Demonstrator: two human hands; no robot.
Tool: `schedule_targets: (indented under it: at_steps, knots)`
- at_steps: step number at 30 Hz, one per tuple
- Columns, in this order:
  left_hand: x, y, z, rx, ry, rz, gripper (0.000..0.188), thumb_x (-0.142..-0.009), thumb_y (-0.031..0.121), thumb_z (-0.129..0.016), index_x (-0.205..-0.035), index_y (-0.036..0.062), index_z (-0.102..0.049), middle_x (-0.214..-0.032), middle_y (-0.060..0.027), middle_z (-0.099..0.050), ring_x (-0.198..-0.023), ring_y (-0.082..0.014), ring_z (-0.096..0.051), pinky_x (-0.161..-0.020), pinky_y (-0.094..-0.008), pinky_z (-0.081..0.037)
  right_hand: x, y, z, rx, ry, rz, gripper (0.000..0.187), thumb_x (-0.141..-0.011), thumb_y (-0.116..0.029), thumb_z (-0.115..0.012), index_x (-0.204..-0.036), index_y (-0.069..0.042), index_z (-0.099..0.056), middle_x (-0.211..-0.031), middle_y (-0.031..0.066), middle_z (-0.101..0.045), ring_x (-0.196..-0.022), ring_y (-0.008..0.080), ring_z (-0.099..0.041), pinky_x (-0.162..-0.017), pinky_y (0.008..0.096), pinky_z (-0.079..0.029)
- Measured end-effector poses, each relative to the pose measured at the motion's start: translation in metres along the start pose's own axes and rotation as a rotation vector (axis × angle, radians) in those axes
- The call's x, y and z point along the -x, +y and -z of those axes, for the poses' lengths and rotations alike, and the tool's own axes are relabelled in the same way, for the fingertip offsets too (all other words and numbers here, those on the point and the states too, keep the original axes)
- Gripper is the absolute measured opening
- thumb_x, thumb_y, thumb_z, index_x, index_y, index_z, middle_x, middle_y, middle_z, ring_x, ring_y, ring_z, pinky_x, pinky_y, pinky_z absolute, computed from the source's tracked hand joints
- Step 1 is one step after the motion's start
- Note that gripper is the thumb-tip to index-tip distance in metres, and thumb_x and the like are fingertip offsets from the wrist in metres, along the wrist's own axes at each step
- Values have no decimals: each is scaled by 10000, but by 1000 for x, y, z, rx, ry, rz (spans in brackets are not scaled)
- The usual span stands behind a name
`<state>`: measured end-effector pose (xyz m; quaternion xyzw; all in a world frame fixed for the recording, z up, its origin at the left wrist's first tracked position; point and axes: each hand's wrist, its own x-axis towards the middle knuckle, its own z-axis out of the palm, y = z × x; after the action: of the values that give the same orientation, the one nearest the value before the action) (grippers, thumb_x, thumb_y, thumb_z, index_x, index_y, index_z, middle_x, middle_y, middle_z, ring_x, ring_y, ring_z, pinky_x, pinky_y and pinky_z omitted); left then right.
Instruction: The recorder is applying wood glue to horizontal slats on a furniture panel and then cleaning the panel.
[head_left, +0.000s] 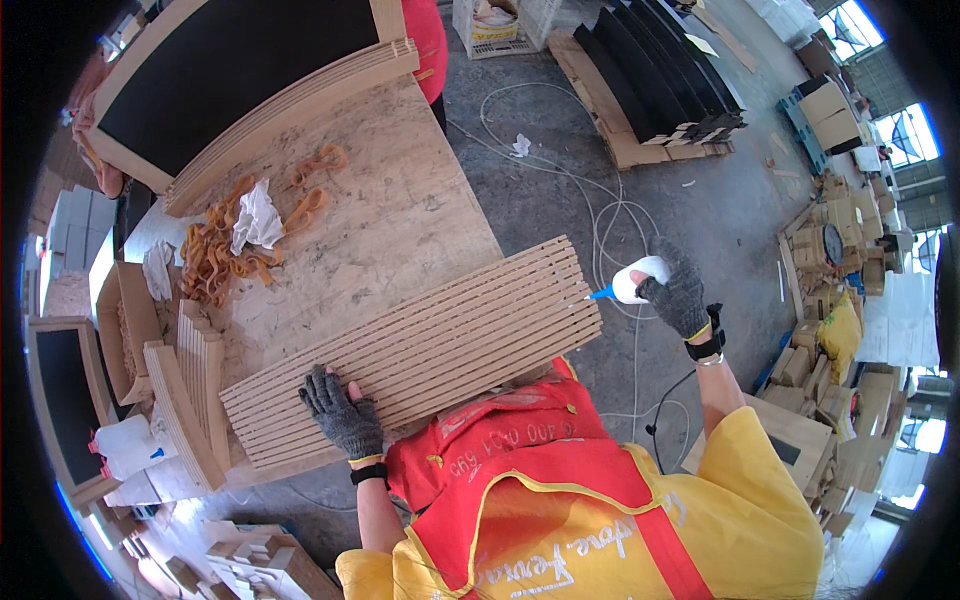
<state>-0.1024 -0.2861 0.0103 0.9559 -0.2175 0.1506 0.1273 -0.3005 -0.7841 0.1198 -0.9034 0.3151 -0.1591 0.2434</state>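
A row of pale wooden strips point(420, 350), set side by side with narrow gaps, lies across the near edge of the workbench. On its left part rests my left hand point(343, 412), in a dark grey knit glove, fingers spread on the wood. Gloved the same way, my right hand point(678, 290) is closed around a white squeeze bottle point(638, 280). The bottle is tilted left, and its blue nozzle point(602, 293) points at the right ends of the strips. I cannot tell whether the tip touches them.
The worn bench point(400, 210) bears orange bands point(215, 250), crumpled white paper point(258, 215) and a curved frame with a black panel point(240, 70). More strips point(200, 370) and a plastic jug point(128, 447) are at left. Right, a hose point(600, 190) crosses the floor near stacked black panels point(655, 75).
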Motion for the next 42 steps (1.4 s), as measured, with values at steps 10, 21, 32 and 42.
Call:
schedule_targets:
  at_steps: [10, 21, 32, 42]
  knots:
    - [2, -1, -1, 0, 10, -5, 461, -975, 205, -577, -1392, 21, -509, -1422, -217, -533, -1361, -395, -465, -1196, -567, -275, 1, -13, 2, 27, -7, 148, 559, -731, -286, -885, -1167, -9, -671, -1055, 193, -701, -929, 335, -692, -829, 421, -545]
    - [0, -2, -1, 30, 0, -14, 473, -969, 201, -581, -1400, 24, -498, -1431, -211, -522, -1369, -390, -454, -1204, -558, -266, 3, -24, 6, 90, 25, 251, 566, -743, -325, -874, -1162, -3, -671, -1058, 211, -699, -965, 354, -688, -844, 430, -543]
    - [0, 0, -3, 29, 10, -5, 470, -958, 218, -590, -1380, 26, -515, -1423, -200, -533, -1369, -394, -452, -1197, -568, -270, 7, -42, 6, 5, -18, 222, 538, -751, -271, -875, -1165, 1, -667, -1058, 198, -709, -970, 373, -685, -868, 436, -537]
    - [1, -8, 9, 21, -10, 4, 435, -916, 215, -623, -1300, 24, -549, -1434, -208, -521, -1380, -405, -435, -1201, -585, -258, 11, -100, 2, 158, -135, 502, 466, -728, -188, -829, -1141, -34, -679, -1080, 181, -688, -1009, 380, -652, -874, 460, -521]
